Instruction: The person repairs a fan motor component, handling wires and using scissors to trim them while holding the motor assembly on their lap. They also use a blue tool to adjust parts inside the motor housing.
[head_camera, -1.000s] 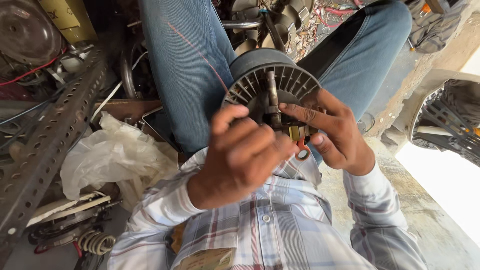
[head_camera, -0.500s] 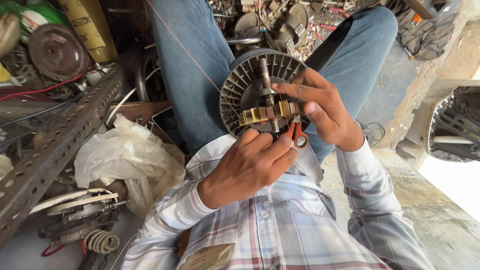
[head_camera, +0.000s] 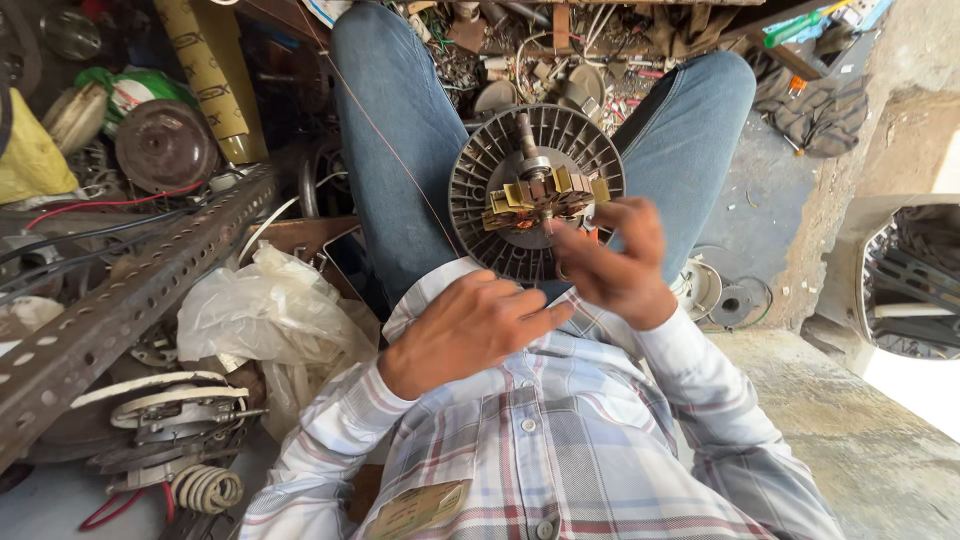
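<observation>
The round finned motor part (head_camera: 537, 190), grey with a short shaft standing up from its middle and brass-coloured pieces around the shaft, rests in the lap between the two blue-jeaned thighs (head_camera: 400, 130). The right hand (head_camera: 610, 265) is at the lower right side of this part, with its fingers curled towards the brass pieces; the hand is blurred, so I cannot tell whether its grip holds something small or only touches the part. The left hand (head_camera: 470, 325) lies just below the part, its grip loose and holding nothing that I can see.

In my judgement, the step in hand is fine work on the pieces near the shaft. The next move calls for a steady part and a precise fingertip placement.

To the left of the part lie a crumpled plastic bag (head_camera: 270, 320) and a perforated metal bar (head_camera: 130, 300).
</observation>
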